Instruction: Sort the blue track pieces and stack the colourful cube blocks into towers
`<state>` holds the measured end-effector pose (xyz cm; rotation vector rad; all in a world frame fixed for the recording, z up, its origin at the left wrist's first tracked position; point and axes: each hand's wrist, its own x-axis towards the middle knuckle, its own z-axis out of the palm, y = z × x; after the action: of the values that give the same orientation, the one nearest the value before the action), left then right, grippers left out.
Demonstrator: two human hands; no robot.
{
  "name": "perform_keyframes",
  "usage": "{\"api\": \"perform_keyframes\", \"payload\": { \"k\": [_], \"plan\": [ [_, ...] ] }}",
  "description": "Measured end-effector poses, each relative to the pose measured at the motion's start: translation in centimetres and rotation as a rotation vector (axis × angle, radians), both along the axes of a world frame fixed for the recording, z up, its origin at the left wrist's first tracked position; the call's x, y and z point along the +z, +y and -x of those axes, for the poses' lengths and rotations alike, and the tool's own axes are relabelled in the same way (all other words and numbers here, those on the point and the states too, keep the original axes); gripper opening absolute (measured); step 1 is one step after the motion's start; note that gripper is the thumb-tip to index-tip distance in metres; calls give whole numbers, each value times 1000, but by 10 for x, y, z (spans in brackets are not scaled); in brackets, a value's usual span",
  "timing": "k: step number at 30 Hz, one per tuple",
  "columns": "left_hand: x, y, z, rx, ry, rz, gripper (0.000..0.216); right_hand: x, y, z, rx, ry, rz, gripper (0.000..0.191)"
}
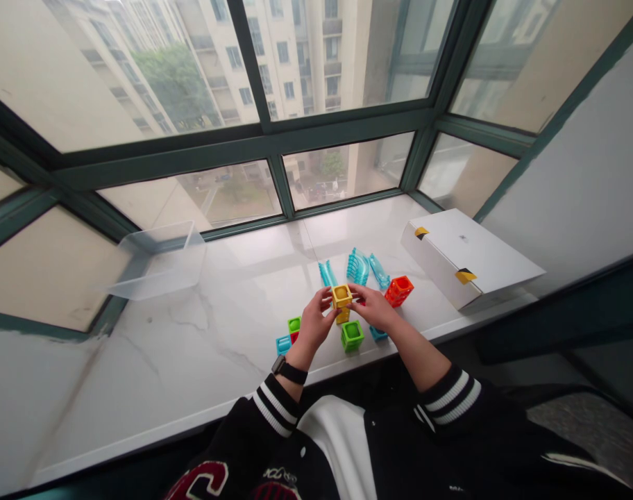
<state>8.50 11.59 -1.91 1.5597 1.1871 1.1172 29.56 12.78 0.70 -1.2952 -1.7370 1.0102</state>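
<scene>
A yellow hollow cube block (341, 296) is held between both hands above the white marble sill (202, 347). My left hand (314, 325) pinches its left side and my right hand (373, 307) grips its right side. Another yellow piece (343, 317) sits just under it. A green cube (352, 335) stands in front, between the wrists. A smaller green block (294, 323), a blue block (283, 344) and a red piece (294, 337) lie by my left hand. An orange cube (398, 290) and teal ramp pieces (357, 267) lie behind my right hand.
A clear plastic tub (157, 260) stands at the back left of the sill. A white cardboard box (465, 257) with yellow tape lies at the right. Green-framed windows (275, 132) run along the back. The sill's front edge is near my sleeves.
</scene>
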Motion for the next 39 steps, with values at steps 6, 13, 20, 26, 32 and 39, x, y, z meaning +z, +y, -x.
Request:
{"api": "perform_keyframes", "payload": {
  "k": [6,13,20,26,32,39],
  "plan": [
    [4,-1,-2,15,-18,30,62,-6,1,0,10,18,-7,52],
    [3,-2,-2,15,-2,10,57,-7,0,0,26,51,4,52],
    [0,-3,-3,18,-16,-27,58,-10,1,-1,32,41,-13,52],
    [8,1,26,-2,153,-155,56,-12,1,-1,18,28,-6,52],
    [18,-3,86,162,208,-180,46,-17,3,-3,31,26,-7,50],
    [30,-45,154,338,226,-110,49,-15,3,-5,84,70,10,58]
  ]
}}
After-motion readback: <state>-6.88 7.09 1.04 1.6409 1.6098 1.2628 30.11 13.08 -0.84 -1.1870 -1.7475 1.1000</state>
